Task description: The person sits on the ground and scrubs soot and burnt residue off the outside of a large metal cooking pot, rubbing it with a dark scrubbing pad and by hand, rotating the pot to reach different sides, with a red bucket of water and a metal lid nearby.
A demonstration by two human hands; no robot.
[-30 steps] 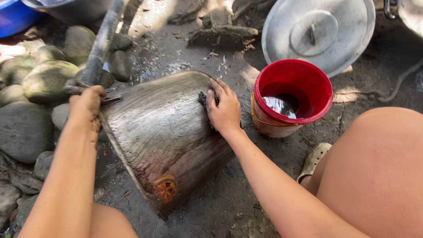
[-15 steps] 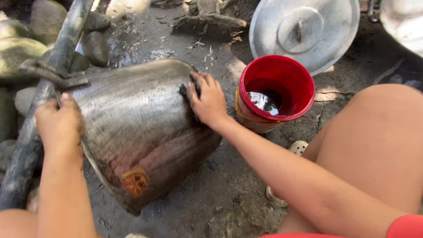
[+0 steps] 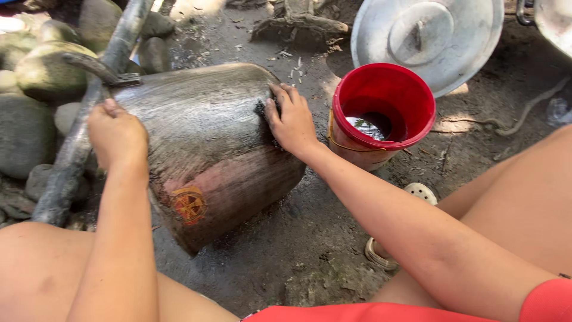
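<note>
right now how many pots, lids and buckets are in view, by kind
Big soot-darkened pot on its side, under both hands: 1
Metal lid: 1
Red bucket: 1
Total: 3, leaving out a metal vessel cut off at the top right corner.

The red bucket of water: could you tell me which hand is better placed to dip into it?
Probably the right hand: it rests on the pot beside the red bucket, while the left hand grips the pot's far side.
</note>
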